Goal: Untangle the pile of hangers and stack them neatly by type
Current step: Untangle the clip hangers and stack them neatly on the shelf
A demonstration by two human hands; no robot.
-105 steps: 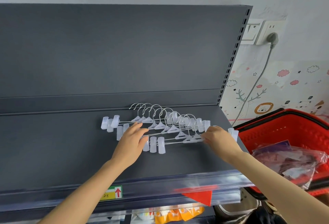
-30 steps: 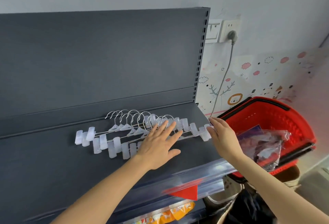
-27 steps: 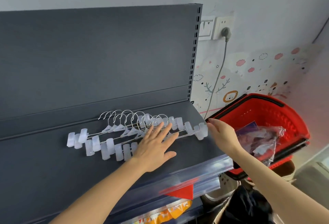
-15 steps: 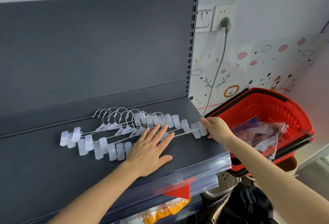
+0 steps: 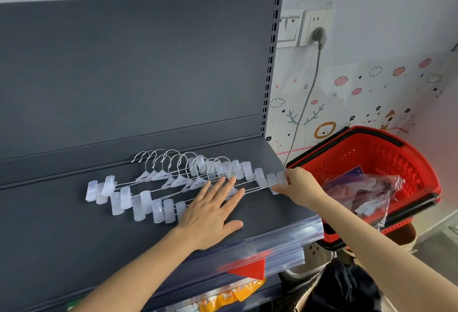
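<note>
While my left hand (image 5: 213,210) lies flat on the shelf (image 5: 62,225), fingers (image 5: 231,184) straight and fanned over the thin wire bars, the right hand (image 5: 297,187) pinches the end clip (image 5: 272,179) out at the shelf's right edge. That split makes sense to me: the flat palm is a weight that pins the row of hangers (image 5: 173,182) down, while the pinch steers one end into line.

And look at the row itself. All the hangers seem to be the same clip kind, lying overlapped like shingles on the dark shelf. Their metal hooks (image 5: 173,160) all point toward the back panel (image 5: 124,76), and the frosted clips step off in a slanted line to the left. I'd call this late in the job, with the tangle gone and only the squaring-up left.

Now the tricky bit, as I read it. Those wires are thin and springy, and the clips catch on one another, so a tug on one end could drag its neighbours askew; hence the pressing hand. The right end also sits very near the shelf's edge, with the red basket (image 5: 366,133) and its plastic bag (image 5: 364,192) just beyond. A pull too far that way could tip a hanger off.
</note>
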